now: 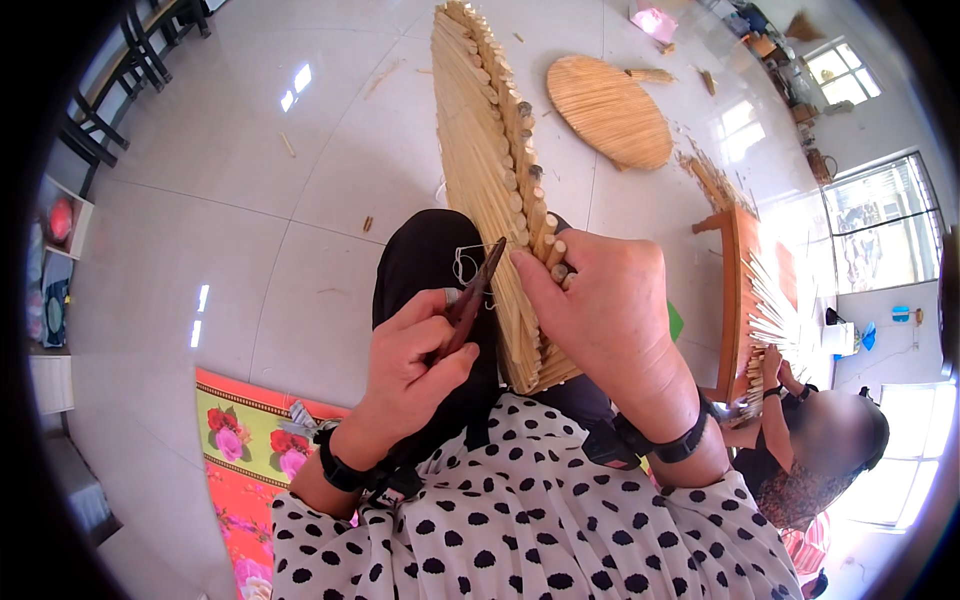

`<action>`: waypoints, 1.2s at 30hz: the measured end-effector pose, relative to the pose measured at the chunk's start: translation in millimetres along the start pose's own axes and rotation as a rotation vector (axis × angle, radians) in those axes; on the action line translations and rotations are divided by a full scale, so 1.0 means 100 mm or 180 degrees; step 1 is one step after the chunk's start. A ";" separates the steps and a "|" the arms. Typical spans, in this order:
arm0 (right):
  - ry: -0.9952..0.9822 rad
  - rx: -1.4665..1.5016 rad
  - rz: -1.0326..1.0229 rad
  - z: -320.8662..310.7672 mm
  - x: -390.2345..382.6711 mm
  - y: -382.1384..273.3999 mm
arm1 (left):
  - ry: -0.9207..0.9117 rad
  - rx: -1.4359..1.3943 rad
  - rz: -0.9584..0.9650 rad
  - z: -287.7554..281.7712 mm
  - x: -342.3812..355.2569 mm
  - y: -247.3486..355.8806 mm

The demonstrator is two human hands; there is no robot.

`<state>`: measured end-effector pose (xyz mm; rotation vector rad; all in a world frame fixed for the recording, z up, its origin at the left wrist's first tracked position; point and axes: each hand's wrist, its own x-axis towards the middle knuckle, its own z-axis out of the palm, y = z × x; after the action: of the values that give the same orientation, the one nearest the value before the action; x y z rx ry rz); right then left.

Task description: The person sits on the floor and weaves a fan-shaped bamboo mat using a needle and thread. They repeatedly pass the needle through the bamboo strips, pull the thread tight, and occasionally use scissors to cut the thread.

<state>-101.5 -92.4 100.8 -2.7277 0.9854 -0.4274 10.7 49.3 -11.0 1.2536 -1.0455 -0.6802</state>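
A thick mat of pale plant stalks (478, 130), its cut stalk ends lined up along one edge, stands on edge over my lap. My right hand (605, 295) is closed on its near part, thumb on the face and fingers around the stalk ends. In my left hand (415, 350) I grip dark reddish pliers (475, 285), their tips at the mat's face close to my right thumb. A loop of white thread (463, 262) hangs beside the pliers' jaws; where it enters the stalks is hidden.
A round stalk mat (612, 112) lies on the tiled floor (330, 130), near loose stalk scraps (712, 180). At right, another person (800, 440) works over stalks at a wooden table (735, 300). A floral cloth (245, 470) lies left of my legs; dark benches (130, 60) stand far left.
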 end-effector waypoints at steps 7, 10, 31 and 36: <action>0.0175 0.0154 0.0075 -0.01 -0.01 0.08 | -0.0013 0.0055 0.0079 0.23 0.10 -0.10; 0.0219 0.0196 0.0192 -0.01 -0.02 0.15 | -0.0015 0.0134 0.0300 0.33 0.16 -0.15; 0.0406 0.0354 0.0193 0.03 -0.08 0.20 | 0.0195 0.0175 0.0593 0.52 0.13 -0.19; 0.0370 0.0339 0.0199 0.01 -0.08 0.19 | 0.0219 0.0163 0.0521 0.51 0.15 -0.17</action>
<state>-118.1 -101.4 92.5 -2.5952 1.0417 -0.6148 -27.3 10.8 -24.3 1.2119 -1.1009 -0.4845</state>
